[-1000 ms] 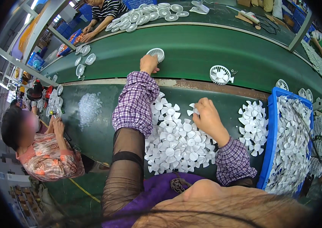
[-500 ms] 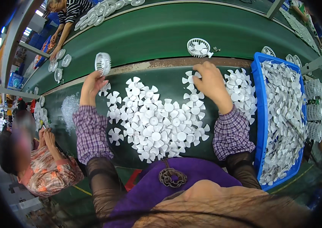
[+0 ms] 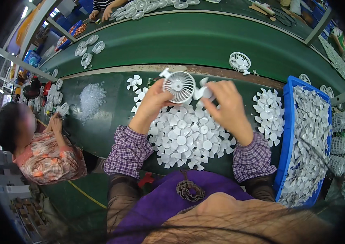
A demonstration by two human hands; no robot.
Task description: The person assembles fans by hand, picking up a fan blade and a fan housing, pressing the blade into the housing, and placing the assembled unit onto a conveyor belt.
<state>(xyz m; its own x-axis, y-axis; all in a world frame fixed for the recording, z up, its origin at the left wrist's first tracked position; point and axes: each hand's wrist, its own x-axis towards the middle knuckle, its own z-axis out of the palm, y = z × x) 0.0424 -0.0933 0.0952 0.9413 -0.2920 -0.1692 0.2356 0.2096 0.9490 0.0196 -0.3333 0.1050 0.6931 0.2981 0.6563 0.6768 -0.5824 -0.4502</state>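
My left hand (image 3: 155, 101) grips a round white slatted fan housing (image 3: 179, 87) by its edge, above the far side of a heap of fan blades (image 3: 184, 138). Close beside the housing, my right hand (image 3: 229, 105) pinches a white fan blade (image 3: 205, 92) between thumb and fingers. The blade's tips come near the housing's right rim; whether they touch I cannot tell. The heap of loose white blades covers the dark green table in front of me.
A blue crate (image 3: 288, 134) full of blades stands at the right, by a smaller blade pile (image 3: 269, 114). Clear small parts (image 3: 92, 99) lie left. Beyond runs a green conveyor (image 3: 172, 40) carrying an assembled fan housing (image 3: 240, 62). A co-worker (image 3: 50, 146) sits at the left.
My left hand has brought the housing from the conveyor's edge rightward and nearer. My right hand has picked up a blade and moved it beside the housing. The whole view has shifted.
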